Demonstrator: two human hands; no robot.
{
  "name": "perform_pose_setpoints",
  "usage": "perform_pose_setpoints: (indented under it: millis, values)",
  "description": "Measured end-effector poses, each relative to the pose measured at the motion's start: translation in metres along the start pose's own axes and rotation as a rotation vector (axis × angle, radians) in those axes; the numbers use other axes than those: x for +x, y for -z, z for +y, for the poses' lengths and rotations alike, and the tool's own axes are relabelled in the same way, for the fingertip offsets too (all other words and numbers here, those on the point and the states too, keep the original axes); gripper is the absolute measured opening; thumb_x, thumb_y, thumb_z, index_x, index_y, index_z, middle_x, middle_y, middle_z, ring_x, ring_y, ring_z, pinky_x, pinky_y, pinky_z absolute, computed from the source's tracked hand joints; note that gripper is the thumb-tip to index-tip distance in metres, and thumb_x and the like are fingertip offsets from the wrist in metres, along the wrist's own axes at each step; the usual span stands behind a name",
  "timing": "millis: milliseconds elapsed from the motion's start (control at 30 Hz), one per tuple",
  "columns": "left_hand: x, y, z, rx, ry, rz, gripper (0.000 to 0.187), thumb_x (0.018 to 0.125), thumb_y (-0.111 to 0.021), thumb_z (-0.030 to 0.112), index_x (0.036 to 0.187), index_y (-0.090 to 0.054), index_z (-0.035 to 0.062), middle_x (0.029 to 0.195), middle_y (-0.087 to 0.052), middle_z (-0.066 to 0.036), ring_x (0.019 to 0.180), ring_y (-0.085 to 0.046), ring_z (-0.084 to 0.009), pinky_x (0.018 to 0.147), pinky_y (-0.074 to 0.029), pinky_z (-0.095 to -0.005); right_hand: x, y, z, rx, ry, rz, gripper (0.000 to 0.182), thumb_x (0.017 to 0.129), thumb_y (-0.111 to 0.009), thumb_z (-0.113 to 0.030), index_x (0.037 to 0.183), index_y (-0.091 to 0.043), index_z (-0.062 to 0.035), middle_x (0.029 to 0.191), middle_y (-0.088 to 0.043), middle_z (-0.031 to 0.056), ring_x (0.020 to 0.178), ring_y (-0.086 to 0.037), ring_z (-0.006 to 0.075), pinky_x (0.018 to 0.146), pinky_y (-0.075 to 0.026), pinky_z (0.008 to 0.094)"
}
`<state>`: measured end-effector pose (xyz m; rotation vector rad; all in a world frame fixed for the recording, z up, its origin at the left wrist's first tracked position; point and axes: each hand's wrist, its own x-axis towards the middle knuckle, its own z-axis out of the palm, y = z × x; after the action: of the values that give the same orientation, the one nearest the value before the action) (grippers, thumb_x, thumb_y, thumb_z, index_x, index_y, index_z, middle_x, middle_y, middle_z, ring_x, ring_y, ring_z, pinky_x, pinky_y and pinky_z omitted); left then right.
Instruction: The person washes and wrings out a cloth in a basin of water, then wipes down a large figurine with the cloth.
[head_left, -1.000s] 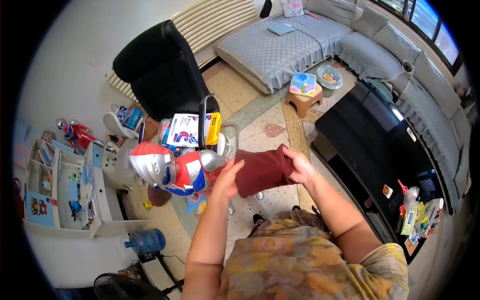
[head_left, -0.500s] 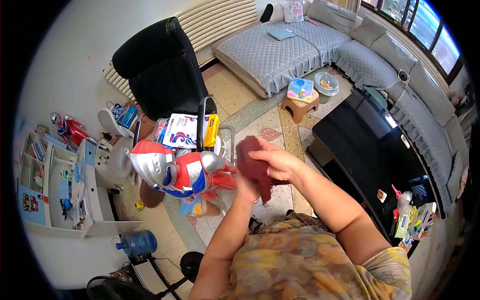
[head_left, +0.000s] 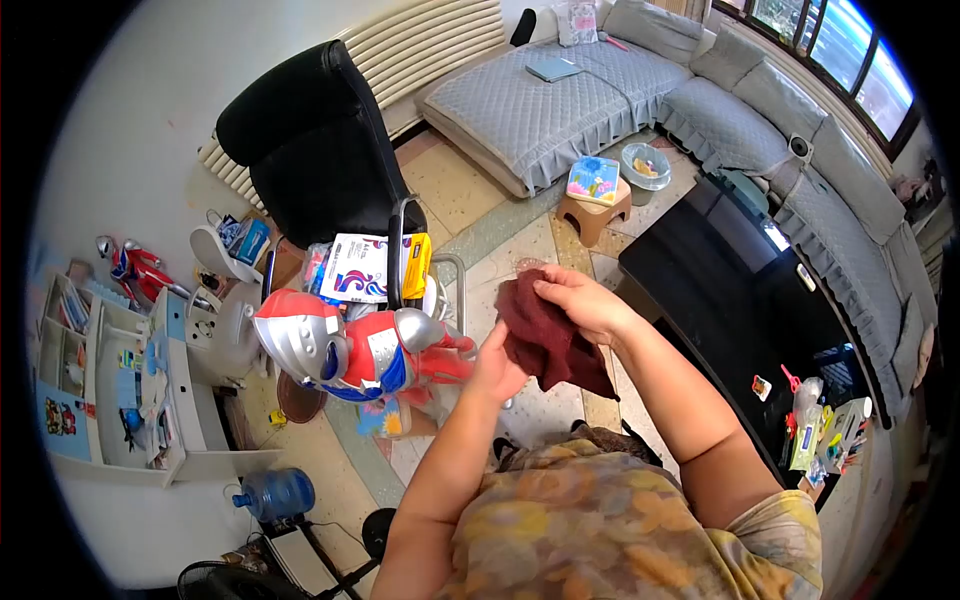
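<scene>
Indoors, standing over a tiled floor [head_left: 560, 245], I hold a dark red cloth [head_left: 545, 335] bunched between both hands at chest height. My right hand [head_left: 580, 303] is closed over the cloth's upper edge, fingers curled down across the top fold, so the fabric drapes below it instead of spreading. My left hand [head_left: 497, 368] comes up from beneath, palm raised and fingers partly curled against the cloth's underside; how firmly it grips I cannot tell, since the cloth covers the fingertips. The cloth hangs between the two, its loose corner falling below and to the right of my right wrist.

Just left of my left hand stands a large red-and-silver toy figure [head_left: 345, 345], its arm reaching almost to my knuckles; it seems propped against a metal-framed cart [head_left: 415, 270] stuffed with packets, which keeps it tilted forward. Beyond the cart, farther from my hands, sits a black armchair [head_left: 310, 150]. Ahead of my right hand is a small stool [head_left: 593, 205] carrying a colourful box, and to the right a black low bench [head_left: 740, 290] runs along the grey sofa [head_left: 600, 90].
</scene>
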<state>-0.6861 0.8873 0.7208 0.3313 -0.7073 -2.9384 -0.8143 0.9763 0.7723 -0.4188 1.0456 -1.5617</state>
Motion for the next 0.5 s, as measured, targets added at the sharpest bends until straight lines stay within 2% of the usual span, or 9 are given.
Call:
perform_pose_setpoints:
  millis: [67, 167, 200, 300, 333, 367, 433, 467, 500]
  values:
    - [-0.005, -0.006, 0.004, -0.015, -0.021, 0.008, 0.050, 0.093, -0.030, 0.037, 0.132, -0.030, 0.0056, 0.133, -0.038, -0.009, 0.122, -0.036, -0.0247, 0.103, -0.026, -0.0413, -0.012, -0.006, -0.011, -0.159, 0.085, 0.127, 0.023, 0.089, -0.045, -0.014, 0.108, -0.049, -0.0007, 0.097, -0.058, 0.0065, 0.087, -0.054, 0.0131, 0.075, -0.046, 0.0270]
    - [-0.014, -0.011, 0.012, -0.052, -0.067, -0.026, 0.051, 0.093, -0.032, 0.037, 0.131, -0.031, 0.0036, 0.133, -0.038, -0.011, 0.122, -0.037, -0.0260, 0.103, -0.027, -0.0418, -0.010, 0.021, 0.000, -0.267, 0.181, 0.258, 0.021, 0.089, -0.045, -0.013, 0.106, -0.051, -0.0010, 0.096, -0.058, 0.0063, 0.085, -0.054, 0.0123, 0.074, -0.046, 0.0264]
    - [-0.015, -0.011, 0.014, -0.056, -0.064, -0.019, 0.051, 0.092, -0.032, 0.037, 0.130, -0.032, 0.0036, 0.132, -0.039, -0.011, 0.121, -0.038, -0.0263, 0.102, -0.027, -0.0419, -0.013, 0.023, 0.003, -0.235, 0.112, 0.263, 0.016, 0.090, -0.046, -0.014, 0.103, -0.052, -0.0063, 0.092, -0.057, 0.0006, 0.080, -0.053, 0.0084, 0.068, -0.046, 0.0239]
    - [-0.018, -0.006, 0.013, -0.064, -0.048, 0.015, 0.051, 0.092, -0.034, 0.038, 0.129, -0.034, 0.0036, 0.131, -0.041, -0.011, 0.120, -0.039, -0.0271, 0.101, -0.029, -0.0420, -0.016, 0.028, 0.015, -0.145, -0.014, 0.288, 0.015, 0.089, -0.047, -0.015, 0.102, -0.053, -0.0085, 0.090, -0.057, -0.0015, 0.078, -0.053, 0.0066, 0.062, -0.046, 0.0222]
    - [-0.019, -0.002, 0.012, -0.060, -0.032, 0.032, 0.051, 0.092, -0.034, 0.038, 0.129, -0.034, 0.0037, 0.131, -0.041, -0.011, 0.120, -0.039, -0.0269, 0.101, -0.029, -0.0420, -0.017, 0.029, 0.018, -0.284, -0.049, 0.297, 0.015, 0.089, -0.048, -0.016, 0.101, -0.054, -0.0095, 0.089, -0.058, -0.0016, 0.076, -0.054, 0.0058, 0.057, -0.046, 0.0210]
    - [-0.019, -0.001, 0.012, -0.054, -0.014, 0.048, 0.051, 0.091, -0.034, 0.038, 0.130, -0.034, 0.0039, 0.131, -0.041, -0.011, 0.120, -0.039, -0.0268, 0.101, -0.029, -0.0420, -0.019, 0.029, 0.022, -0.208, -0.119, 0.283, 0.015, 0.088, -0.049, -0.017, 0.099, -0.054, -0.0083, 0.087, -0.058, -0.0008, 0.075, -0.055, 0.0060, 0.054, -0.047, 0.0201]
    - [-0.020, -0.003, 0.013, -0.055, -0.008, 0.040, 0.052, 0.091, -0.034, 0.039, 0.130, -0.034, 0.0040, 0.131, -0.041, -0.011, 0.120, -0.039, -0.0266, 0.101, -0.029, -0.0420, -0.015, 0.047, 0.036, -0.032, -0.242, 0.145, 0.021, 0.090, -0.046, -0.020, 0.104, -0.053, -0.0055, 0.096, -0.059, 0.0035, 0.084, -0.058, 0.0111, 0.065, -0.051, 0.0249]
    - [-0.021, -0.004, 0.013, -0.061, -0.003, 0.032, 0.052, 0.091, -0.034, 0.039, 0.130, -0.034, 0.0041, 0.131, -0.040, -0.011, 0.120, -0.039, -0.0264, 0.101, -0.029, -0.0420, -0.014, 0.051, 0.043, -0.033, -0.244, 0.143, 0.021, 0.090, -0.046, -0.020, 0.104, -0.053, -0.0055, 0.096, -0.059, 0.0035, 0.084, -0.058, 0.0111, 0.065, -0.051, 0.0249]
    - [-0.022, -0.006, 0.012, -0.063, -0.005, 0.035, 0.052, 0.091, -0.034, 0.039, 0.130, -0.034, 0.0041, 0.131, -0.040, -0.011, 0.120, -0.039, -0.0264, 0.101, -0.029, -0.0420, -0.014, 0.051, 0.047, 0.175, -0.289, 0.060, 0.027, 0.090, -0.044, -0.021, 0.110, -0.050, -0.0045, 0.101, -0.059, 0.0070, 0.086, -0.059, 0.0145, 0.065, -0.051, 0.0271]
